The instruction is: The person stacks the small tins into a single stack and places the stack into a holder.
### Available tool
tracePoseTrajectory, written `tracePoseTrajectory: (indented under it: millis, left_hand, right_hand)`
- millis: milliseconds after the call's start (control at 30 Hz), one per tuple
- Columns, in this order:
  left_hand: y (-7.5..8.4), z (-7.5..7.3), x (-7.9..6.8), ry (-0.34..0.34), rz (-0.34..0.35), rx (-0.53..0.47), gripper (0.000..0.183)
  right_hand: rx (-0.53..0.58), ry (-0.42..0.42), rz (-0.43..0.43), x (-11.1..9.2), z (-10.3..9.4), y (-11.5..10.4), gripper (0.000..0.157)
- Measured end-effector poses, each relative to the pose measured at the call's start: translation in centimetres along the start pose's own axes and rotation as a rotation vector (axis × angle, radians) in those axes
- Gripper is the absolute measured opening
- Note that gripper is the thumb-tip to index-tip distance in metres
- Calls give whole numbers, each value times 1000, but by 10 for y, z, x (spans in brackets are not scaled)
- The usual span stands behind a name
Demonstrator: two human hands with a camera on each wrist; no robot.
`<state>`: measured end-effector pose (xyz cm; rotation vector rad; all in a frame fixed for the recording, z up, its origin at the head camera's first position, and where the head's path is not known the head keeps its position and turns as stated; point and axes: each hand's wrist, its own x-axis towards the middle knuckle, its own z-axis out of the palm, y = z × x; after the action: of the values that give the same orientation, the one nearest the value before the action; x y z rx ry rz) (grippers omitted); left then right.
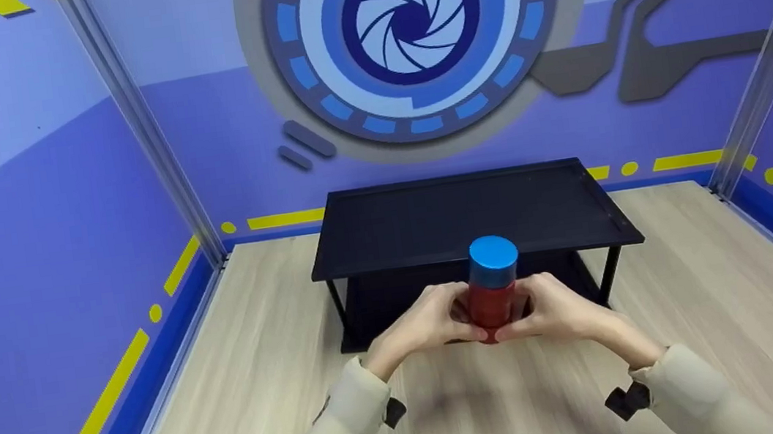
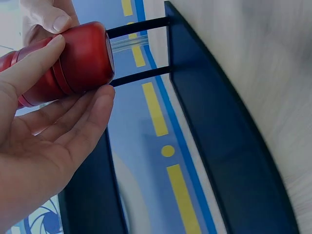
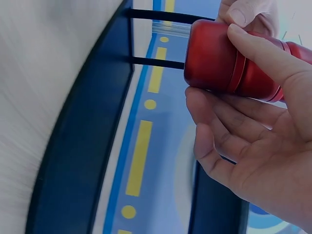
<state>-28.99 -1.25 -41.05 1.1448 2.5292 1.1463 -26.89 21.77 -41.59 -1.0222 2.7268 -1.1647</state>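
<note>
A red bottle (image 1: pixel 492 305) with a blue lid (image 1: pixel 493 254) is held upright between both hands, in front of the black two-tier shelf (image 1: pixel 460 212). My left hand (image 1: pixel 437 316) grips its left side, thumb toward me and fingers curved around the far side. From the right, my right hand (image 1: pixel 552 307) grips it the same way. Both wrist views show the red body (image 2: pixel 87 58) with its ridged bands, and its base free of the fingers. In the right wrist view, the thumb lies along the bottle (image 3: pixel 214 58) and the fingers bend beneath it.
The shelf's lower tier (image 1: pixel 396 297) sits on the wooden table (image 1: pixel 266 379), partly hidden by the hands. A blue patterned back wall (image 1: pixel 214 135) rises behind it. Metal corner posts (image 1: pixel 146 121) and side panels border the table.
</note>
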Motion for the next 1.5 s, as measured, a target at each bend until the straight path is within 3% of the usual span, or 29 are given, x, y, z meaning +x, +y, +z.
tracePoseTrajectory:
  millis: [467, 1000, 1500]
  left_hand:
    - [23, -25, 14, -9, 5, -10, 44]
    - [33, -53, 30, 6, 24, -7, 44]
    - [22, -64, 48, 54, -53, -44, 46]
  right_hand:
    - [-9, -10, 48, 11, -34, -21, 41]
    - [-2, 9, 62, 30, -59, -32, 44]
    - [72, 59, 123, 57, -64, -17, 49]
